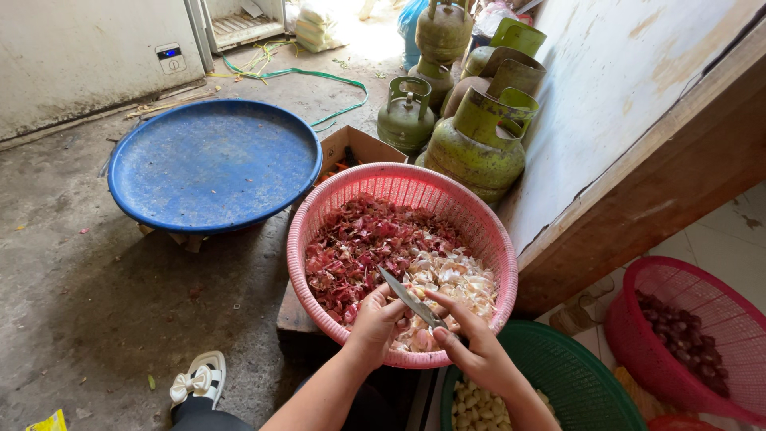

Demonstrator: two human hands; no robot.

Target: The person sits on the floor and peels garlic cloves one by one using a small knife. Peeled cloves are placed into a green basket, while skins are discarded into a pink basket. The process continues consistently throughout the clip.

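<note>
We hold the knife (411, 301) in our right hand (471, 343); left hand (377, 319) pinches what looks like a clove over the pink basket (495, 239), heaped with skins; peeled cloves (479, 407) part-fill the green basket (582, 375); shallots (686, 339) wait unpeeled.

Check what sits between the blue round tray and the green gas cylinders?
An open cardboard box, behind the pink basket, lies between blue tray and gas cylinders, in the head view.

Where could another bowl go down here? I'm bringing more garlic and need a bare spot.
The concrete floor left of the pink basket, below the blue tray, lies bare apart from small scraps. That tray's top is bare too. Crowded: the gas cylinders behind the basket, and the green basket and red basket at right.
</note>
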